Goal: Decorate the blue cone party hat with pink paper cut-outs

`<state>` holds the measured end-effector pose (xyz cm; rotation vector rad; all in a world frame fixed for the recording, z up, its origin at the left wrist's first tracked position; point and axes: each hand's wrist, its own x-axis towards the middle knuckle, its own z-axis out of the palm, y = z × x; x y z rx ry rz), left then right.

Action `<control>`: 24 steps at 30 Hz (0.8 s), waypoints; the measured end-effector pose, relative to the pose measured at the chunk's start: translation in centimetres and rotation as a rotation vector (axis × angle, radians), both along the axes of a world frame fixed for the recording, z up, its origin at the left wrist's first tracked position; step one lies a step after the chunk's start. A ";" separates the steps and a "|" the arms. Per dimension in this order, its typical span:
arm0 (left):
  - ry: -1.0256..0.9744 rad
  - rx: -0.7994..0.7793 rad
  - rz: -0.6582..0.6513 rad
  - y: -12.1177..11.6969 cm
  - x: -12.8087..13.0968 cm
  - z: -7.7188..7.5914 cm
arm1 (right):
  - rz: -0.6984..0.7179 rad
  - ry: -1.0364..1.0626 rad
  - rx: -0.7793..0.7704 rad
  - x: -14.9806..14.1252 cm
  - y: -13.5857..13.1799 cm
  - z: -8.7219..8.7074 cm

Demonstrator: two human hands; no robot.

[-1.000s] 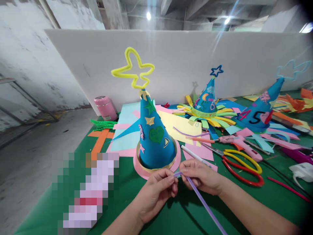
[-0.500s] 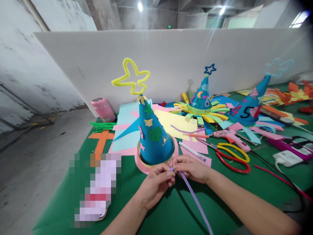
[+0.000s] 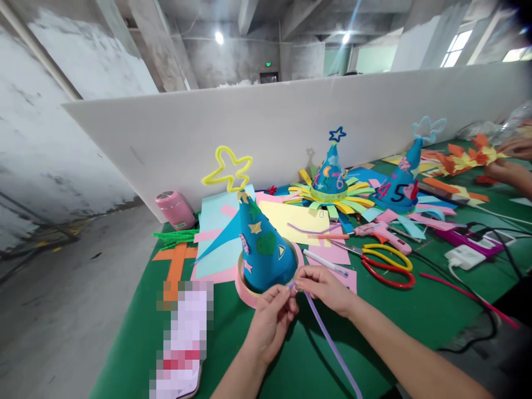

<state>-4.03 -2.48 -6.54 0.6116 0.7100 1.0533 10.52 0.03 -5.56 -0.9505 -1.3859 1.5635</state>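
Both my hands pinch the far end of a long purple pipe cleaner (image 3: 328, 343) that runs back toward me over the green table (image 3: 382, 316). My left hand (image 3: 272, 318) grips the tip from the left, fingers closed. My right hand (image 3: 326, 288) pinches it from the right, just behind the tip. Directly beyond my fingers stands a blue paper cone hat (image 3: 264, 246) with stickers, a pink brim and a yellow pipe-cleaner star (image 3: 228, 169) on top.
Two more blue cone hats (image 3: 330, 177) (image 3: 399, 183) stand further right among coloured paper strips. Red-and-yellow scissors (image 3: 386, 263), a pink glue gun (image 3: 384, 235), a white pen (image 3: 326, 262) and cables lie right. A pink jar (image 3: 177, 209) sits back left. Another person's hands (image 3: 509, 160) work far right.
My head has lifted and turned, so the table sits lower and more of the room shows. My hands keep their pinch on the purple pipe cleaner, a little closer to the hat's brim.
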 end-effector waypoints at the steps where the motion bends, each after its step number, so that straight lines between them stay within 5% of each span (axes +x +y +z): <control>1: 0.003 -0.002 -0.003 0.0 0.0 0.0 | -0.005 -0.014 0.010 0.1 0.0 0.0; 13: 0.093 0.048 -0.012 0.0 -0.4 0.3 | 0.057 -0.134 0.080 0.1 -0.2 -0.4; 24: 0.149 0.015 0.100 -0.3 0.2 0.1 | -0.178 -0.303 0.300 -0.9 -2.1 -0.4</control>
